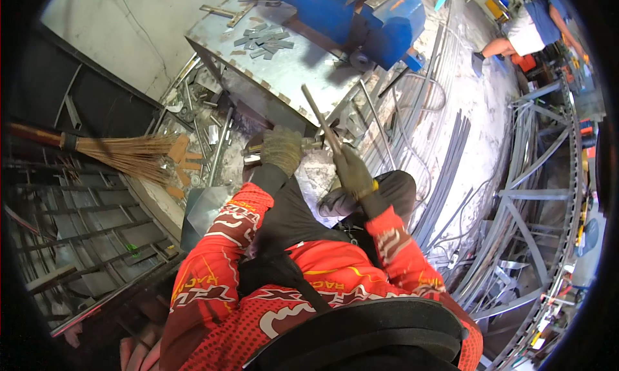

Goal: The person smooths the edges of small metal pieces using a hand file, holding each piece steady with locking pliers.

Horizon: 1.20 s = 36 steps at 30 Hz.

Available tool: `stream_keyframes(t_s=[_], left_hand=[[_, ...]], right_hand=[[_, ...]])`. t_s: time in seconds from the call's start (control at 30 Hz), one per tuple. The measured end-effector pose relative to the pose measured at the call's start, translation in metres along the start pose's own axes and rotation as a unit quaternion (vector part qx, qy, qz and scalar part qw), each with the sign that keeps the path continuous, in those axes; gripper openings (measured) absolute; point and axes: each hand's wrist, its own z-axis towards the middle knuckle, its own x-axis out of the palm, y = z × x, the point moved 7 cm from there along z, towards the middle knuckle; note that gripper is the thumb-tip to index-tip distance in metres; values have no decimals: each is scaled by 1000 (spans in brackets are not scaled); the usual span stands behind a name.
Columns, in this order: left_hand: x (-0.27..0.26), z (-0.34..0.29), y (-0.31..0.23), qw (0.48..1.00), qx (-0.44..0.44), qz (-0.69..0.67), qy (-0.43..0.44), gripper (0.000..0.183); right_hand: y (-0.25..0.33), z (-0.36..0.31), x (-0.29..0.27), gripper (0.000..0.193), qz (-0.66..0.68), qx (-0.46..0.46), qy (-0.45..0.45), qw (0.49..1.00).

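Observation:
I sit with both hands gloved in front of me. My right hand (pixel 353 172) is closed around the lower end of a narrow flat metal bar (pixel 317 115), which slants up and left past the table's near edge. My left hand (pixel 282 150), in a dirty glove, is closed above my left knee. Metallic parts (pixel 312 143) show on both sides of it, but the glove hides most of what it holds. In front stands a metal table (pixel 284 78), bearing a pile of short flat metal pieces (pixel 263 41) and a blue machine (pixel 348 16).
A straw broom (pixel 122 153) lies at left above a metal grating (pixel 84 229). Metal scraps litter the floor beside the table. Long steel bars (pixel 445 177), a loose cable (pixel 419 155) and a curved metal frame (pixel 538 194) lie at right. Another person (pixel 525 29) is at far right.

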Motion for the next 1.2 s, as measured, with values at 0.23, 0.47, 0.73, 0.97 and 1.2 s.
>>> stream_keyframes(t_s=[0.23, 0.47, 0.73, 0.97, 1.2], left_hand=[[-7, -9, 11, 999, 11, -32, -19, 26], [-21, 6, 27, 992, -47, -111, 40, 31], [-21, 8, 19, 989, -74, -89, 91, 29], [-11, 7, 9, 997, -45, -48, 29, 28], [-10, 4, 14, 995, -54, -72, 36, 25]], right_hand=[[44, 51, -33, 27, -65, -163, -40, 984], [8, -19, -32, 37, 101, 134, 48, 985], [6, -50, -23, 39, 35, 76, 72, 994], [19, 44, 7, 43, -130, -36, 16, 991], [10, -15, 0, 33, -129, -107, 1, 986]])
